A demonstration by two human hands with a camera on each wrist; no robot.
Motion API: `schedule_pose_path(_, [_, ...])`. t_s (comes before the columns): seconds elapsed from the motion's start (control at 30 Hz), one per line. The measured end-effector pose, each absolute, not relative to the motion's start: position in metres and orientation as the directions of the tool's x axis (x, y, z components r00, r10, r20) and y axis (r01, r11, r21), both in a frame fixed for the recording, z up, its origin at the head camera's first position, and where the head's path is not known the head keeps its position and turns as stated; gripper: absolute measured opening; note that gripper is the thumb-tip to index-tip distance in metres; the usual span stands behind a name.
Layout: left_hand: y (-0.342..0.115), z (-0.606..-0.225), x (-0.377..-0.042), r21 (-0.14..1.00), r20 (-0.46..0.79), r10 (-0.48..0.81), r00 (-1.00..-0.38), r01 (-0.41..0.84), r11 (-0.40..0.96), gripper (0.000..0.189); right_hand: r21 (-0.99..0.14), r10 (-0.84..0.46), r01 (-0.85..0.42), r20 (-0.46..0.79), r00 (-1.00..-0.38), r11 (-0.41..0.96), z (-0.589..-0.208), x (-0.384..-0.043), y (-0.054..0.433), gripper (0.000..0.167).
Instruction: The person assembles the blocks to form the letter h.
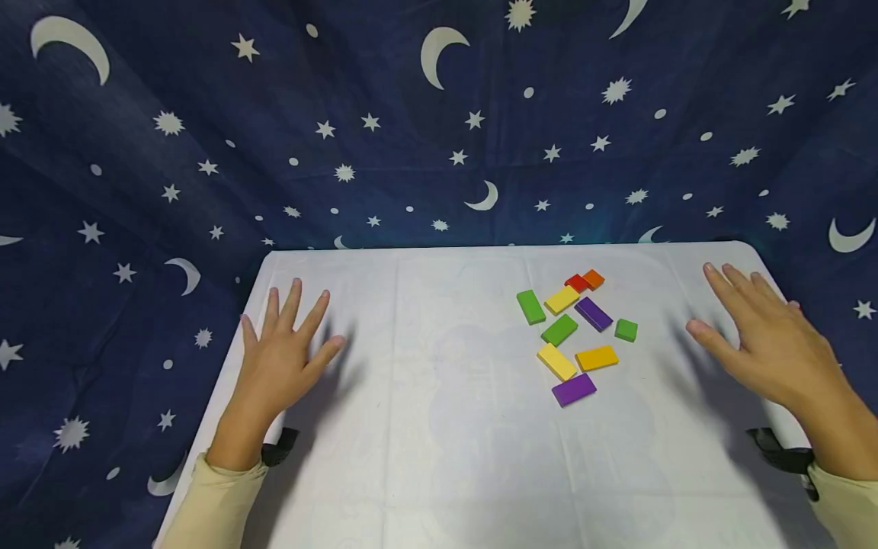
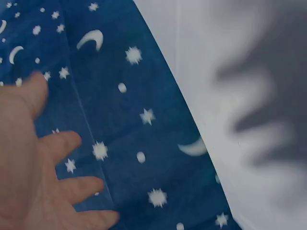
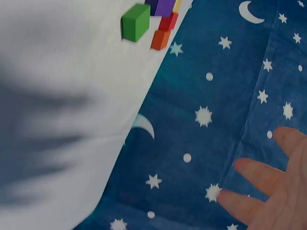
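My left hand point(image 1: 277, 366) hovers over the left side of the white table point(image 1: 411, 457), fingers spread and holding nothing. Over the right edge, my right hand point(image 1: 782, 343) is held with straight fingers, also bare. Coloured blocks lie in a loose group right of the middle. Nearest the right hand is a small green block point(image 1: 626, 330), seen also in the right wrist view as a green cube point(image 3: 135, 22). Around it are a purple block point(image 1: 593, 313), an orange-yellow block point(image 1: 597, 358), a red block point(image 1: 578, 283) and an orange block point(image 1: 593, 279).
More blocks lie in the group: a yellow block point(image 1: 562, 300), two longer green ones, another yellow one and a front purple block point(image 1: 574, 390). A dark blue cloth point(image 1: 384, 76) with moons and stars hangs behind and beside the table. Both hands cast shadows on the tabletop.
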State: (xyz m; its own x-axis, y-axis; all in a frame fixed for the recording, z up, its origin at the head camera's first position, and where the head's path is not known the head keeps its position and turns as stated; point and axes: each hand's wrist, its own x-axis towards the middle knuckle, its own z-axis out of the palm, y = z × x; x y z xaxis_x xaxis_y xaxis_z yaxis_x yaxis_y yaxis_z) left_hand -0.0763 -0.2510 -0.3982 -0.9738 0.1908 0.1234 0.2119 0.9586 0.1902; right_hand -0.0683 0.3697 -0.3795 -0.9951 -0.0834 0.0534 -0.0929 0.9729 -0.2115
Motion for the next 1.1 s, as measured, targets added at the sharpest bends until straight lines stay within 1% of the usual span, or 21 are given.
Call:
schedule_pose_path(0.13, [-0.226,-0.404,-0.079,0.291,0.134,0.247,-0.96,0.277,0.916,0.065,-0.247,-0.113,-0.112,0.01,-0.994,0.963,-0.383,-0.07,0.361,0.082])
schedule_pose_path(0.23, [-0.201,-0.414,-0.089,0.403,0.118,0.292,-0.949,0.315,0.859,0.062,-0.271,-0.132,-0.123,-0.017,-0.991,0.955,-0.387,-0.073,0.351,0.076])
schedule_pose_path(0.37, [-0.164,-0.434,-0.106,0.549,0.061,0.34,-0.938,0.316,0.774,0.059,-0.353,-0.18,-0.16,-0.022,-0.983,0.922,-0.395,-0.079,0.335,0.061])
schedule_pose_path(0.47, [-0.138,-0.448,-0.119,0.605,0.033,0.359,-0.933,0.305,0.736,0.056,-0.419,-0.217,-0.177,-0.049,-0.975,0.891,-0.403,-0.087,0.321,0.056])
schedule_pose_path(0.57, [-0.112,-0.454,-0.133,0.639,0.022,0.369,-0.929,0.297,0.71,0.053,-0.474,-0.237,-0.162,-0.103,-0.966,0.865,-0.411,-0.094,0.309,0.051])
schedule_pose_path(0.67, [-0.087,-0.456,-0.146,0.691,0.022,0.367,-0.93,0.279,0.666,0.049,-0.52,-0.248,-0.135,-0.155,-0.956,0.844,-0.42,-0.099,0.297,0.043])
schedule_pose_path(0.77, [-0.064,-0.457,-0.159,0.742,0.016,0.343,-0.939,0.241,0.625,0.045,-0.565,-0.247,-0.092,-0.204,-0.947,0.82,-0.429,-0.104,0.286,0.034])
schedule_pose_path(0.87, [-0.043,-0.46,-0.168,0.766,0.004,0.303,-0.953,0.198,0.612,0.042,-0.597,-0.242,-0.051,-0.245,-0.939,0.801,-0.436,-0.106,0.273,0.029])
schedule_pose_path(0.97, [-0.022,-0.464,-0.174,0.76,-0.012,0.265,-0.964,0.164,0.628,0.041,-0.604,-0.262,-0.064,-0.247,-0.933,0.794,-0.442,-0.108,0.262,0.025])
schedule_pose_path(1.1, [0.002,-0.467,-0.176,0.697,-0.06,0.206,-0.977,0.107,0.709,0.043,-0.576,-0.308,-0.127,-0.228,-0.923,0.808,-0.45,-0.112,0.252,0.024])
